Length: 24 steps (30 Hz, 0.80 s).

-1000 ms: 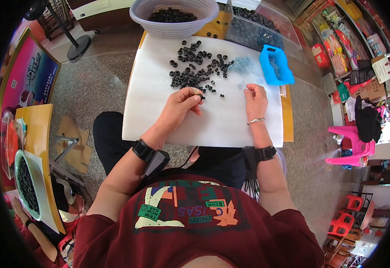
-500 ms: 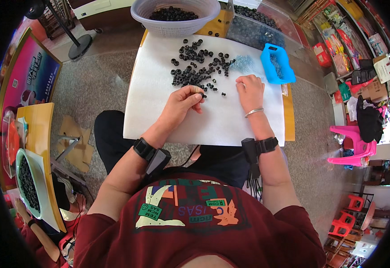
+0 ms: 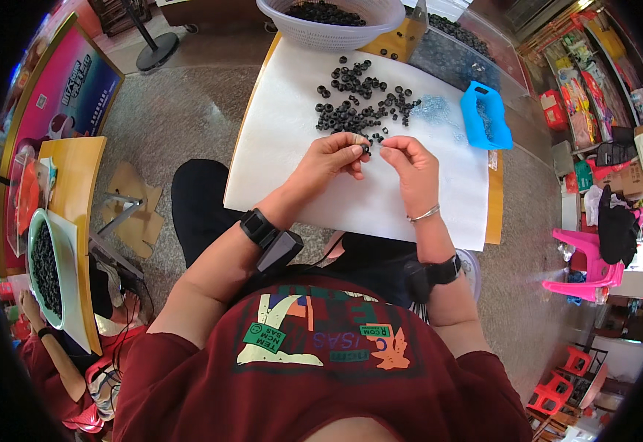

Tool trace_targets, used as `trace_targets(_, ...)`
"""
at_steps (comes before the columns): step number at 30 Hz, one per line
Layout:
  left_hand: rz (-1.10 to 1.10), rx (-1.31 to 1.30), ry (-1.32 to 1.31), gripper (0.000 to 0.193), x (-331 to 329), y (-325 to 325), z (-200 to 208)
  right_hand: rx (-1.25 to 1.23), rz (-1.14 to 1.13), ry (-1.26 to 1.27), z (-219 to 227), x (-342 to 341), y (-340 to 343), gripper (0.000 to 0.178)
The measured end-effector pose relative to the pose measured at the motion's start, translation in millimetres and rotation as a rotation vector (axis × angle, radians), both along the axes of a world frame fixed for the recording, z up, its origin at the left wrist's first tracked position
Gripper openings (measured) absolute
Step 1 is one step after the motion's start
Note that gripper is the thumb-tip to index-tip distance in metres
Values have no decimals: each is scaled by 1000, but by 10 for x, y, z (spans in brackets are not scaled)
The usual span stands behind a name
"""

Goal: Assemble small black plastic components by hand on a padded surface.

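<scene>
Above the near half of a white sheet (image 3: 281,125), my two hands almost meet. My left hand (image 3: 332,158) pinches a small round black part (image 3: 365,149) between thumb and forefinger. Close to its right side, my right hand (image 3: 413,166) has thumb and forefinger pressed together; whatever is between them is too small to make out. Just beyond the hands lies a loose spread of small black parts (image 3: 347,116). To the right of that spread, tiny clear pieces (image 3: 433,110) are scattered on the sheet.
A blue tray (image 3: 474,131) with tiny clear pieces stands at the sheet's right edge. Behind are a pale basket (image 3: 336,37) and a clear bin (image 3: 446,62), both holding black parts. At left, another person's arm (image 3: 60,361) is near a bowl (image 3: 62,313) of black parts.
My right hand has moved left from beside the clear pieces to my left hand, its fingers now pinched. The view has shifted, so the table sits further right.
</scene>
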<state>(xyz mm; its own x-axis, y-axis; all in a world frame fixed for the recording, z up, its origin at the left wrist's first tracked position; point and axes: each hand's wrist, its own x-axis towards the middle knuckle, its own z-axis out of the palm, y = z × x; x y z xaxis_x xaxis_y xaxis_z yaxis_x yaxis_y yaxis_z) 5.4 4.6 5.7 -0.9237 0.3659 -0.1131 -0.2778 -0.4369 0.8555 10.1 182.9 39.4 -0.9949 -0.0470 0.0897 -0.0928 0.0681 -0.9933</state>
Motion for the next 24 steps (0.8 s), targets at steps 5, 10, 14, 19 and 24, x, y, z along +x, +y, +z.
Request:
trace_targets(5, -4, 26, 16, 18, -19, 60, -45, 248, -53, 123, -51, 66, -102, 10)
trace_targets(10, -15, -29, 47, 18, 3, -8, -50, 558, -94, 455, -44, 84, -157, 10)
trace_targets(14, -29, -61, 58, 18, 16, 14, 11, 532, -26, 484, 18, 100, -126, 5)
trace_targets(19, -74, -49, 85, 16, 1, 42, 55, 556, 33, 372, 52, 98, -81, 6)
trace_targets(24, -85, -68, 25, 11, -5, 54, 121, 397, 31, 388, 24, 170, -77, 12)
